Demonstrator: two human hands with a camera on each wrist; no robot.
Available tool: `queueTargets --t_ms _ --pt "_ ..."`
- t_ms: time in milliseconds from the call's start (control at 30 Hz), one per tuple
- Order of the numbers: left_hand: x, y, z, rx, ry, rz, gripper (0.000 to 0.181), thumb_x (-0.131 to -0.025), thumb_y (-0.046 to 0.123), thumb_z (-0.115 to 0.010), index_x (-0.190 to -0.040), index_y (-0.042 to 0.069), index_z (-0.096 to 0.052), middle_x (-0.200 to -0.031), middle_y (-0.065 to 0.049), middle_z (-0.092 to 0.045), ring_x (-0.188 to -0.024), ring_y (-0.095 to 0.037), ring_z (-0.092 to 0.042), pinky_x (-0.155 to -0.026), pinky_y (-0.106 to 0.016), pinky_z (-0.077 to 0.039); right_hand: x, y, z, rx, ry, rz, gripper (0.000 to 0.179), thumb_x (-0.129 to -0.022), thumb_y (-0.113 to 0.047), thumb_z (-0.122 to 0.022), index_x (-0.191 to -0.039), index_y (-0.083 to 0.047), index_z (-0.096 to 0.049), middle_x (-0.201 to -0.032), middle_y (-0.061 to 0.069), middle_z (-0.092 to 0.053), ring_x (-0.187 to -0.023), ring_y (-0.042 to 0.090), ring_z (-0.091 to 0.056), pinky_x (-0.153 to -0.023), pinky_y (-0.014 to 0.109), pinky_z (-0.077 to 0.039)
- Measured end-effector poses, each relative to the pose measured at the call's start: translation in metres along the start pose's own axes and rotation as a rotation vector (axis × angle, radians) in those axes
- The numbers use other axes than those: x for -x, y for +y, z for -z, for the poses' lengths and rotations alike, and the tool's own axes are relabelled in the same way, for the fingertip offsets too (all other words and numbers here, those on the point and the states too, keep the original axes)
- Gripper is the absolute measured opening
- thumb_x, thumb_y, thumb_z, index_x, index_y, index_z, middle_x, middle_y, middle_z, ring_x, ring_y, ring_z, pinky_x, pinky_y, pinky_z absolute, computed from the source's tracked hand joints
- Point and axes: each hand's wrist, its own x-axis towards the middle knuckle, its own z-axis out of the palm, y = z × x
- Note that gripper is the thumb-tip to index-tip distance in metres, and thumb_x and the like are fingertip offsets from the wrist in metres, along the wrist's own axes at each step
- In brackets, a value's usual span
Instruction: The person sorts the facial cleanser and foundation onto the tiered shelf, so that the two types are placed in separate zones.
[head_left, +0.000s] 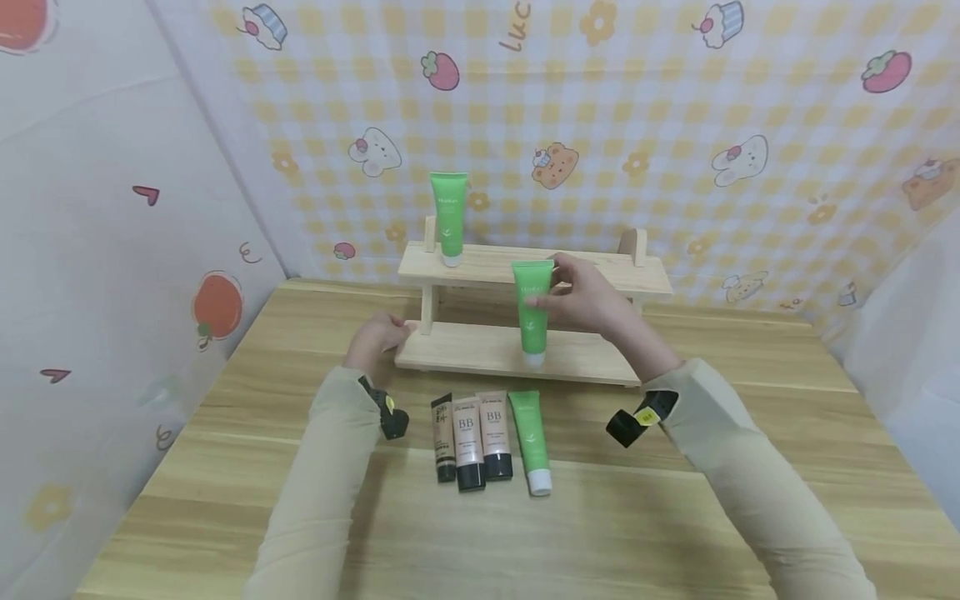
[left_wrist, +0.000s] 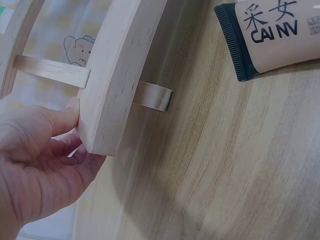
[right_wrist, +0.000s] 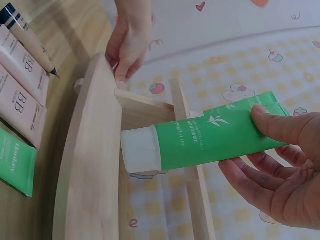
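Observation:
My right hand [head_left: 592, 302] pinches a green cleanser tube [head_left: 532, 312] between thumb and fingers, cap down. In the head view the tube stands in front of the two-tier wooden shelf, its white cap over the lower board [head_left: 472, 348]. The right wrist view shows the tube's white cap [right_wrist: 141, 150] beyond the fingers. At the lower board's left end, my left hand [head_left: 377, 337] grips the wood; in the left wrist view its thumb and fingers [left_wrist: 65, 122] hold the board's corner. A second green tube [head_left: 450, 208] stands upright on the upper board's left end.
On the wooden table [head_left: 592, 533] before the shelf lie a dark-capped brown tube [head_left: 443, 437], two pink BB cream tubes [head_left: 467, 437] [head_left: 494, 429] and another green tube [head_left: 531, 433]. A yellow-checked cloth [head_left: 487, 125] hangs behind the shelf.

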Motion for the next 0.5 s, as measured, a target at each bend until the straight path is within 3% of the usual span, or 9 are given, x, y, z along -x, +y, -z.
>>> queueTargets --t_ms 167,367,500 --pt "0.001 0.000 0.002 0.011 0.003 -0.004 0.050 -0.096 0.032 -0.042 -0.133 -0.002 -0.038 -0.139 -0.021 -0.039 -0.128 -0.037 -0.037 -0.107 -0.047 -0.031 -0.004 -0.006 0.005 0.035 0.065 0.016 0.044 -0.083 -0.022 -0.067 -0.118 -0.004 -0.047 -0.114 0.017 -0.056 -0.110 0.032 -0.057 -0.088 0.042 -0.049" --pt "0.002 0.001 0.001 0.006 0.019 -0.014 0.050 -0.095 0.032 -0.043 -0.132 -0.002 -0.040 -0.138 -0.021 -0.040 -0.128 -0.037 -0.038 -0.108 -0.047 -0.031 -0.010 -0.012 0.013 -0.018 0.121 -0.013 0.046 -0.085 -0.022 -0.065 -0.122 -0.005 -0.043 -0.118 0.018 -0.053 -0.111 0.033 -0.055 -0.090 0.046 -0.047" --pt "0.004 0.001 0.000 0.021 0.022 -0.009 0.049 -0.096 0.032 -0.044 -0.131 -0.002 -0.040 -0.135 -0.021 -0.043 -0.125 -0.036 -0.040 -0.107 -0.047 -0.032 -0.018 -0.015 0.017 -0.057 0.149 0.013 0.046 -0.086 -0.020 -0.063 -0.124 -0.005 -0.041 -0.120 0.019 -0.053 -0.111 0.034 -0.054 -0.090 0.048 -0.047"
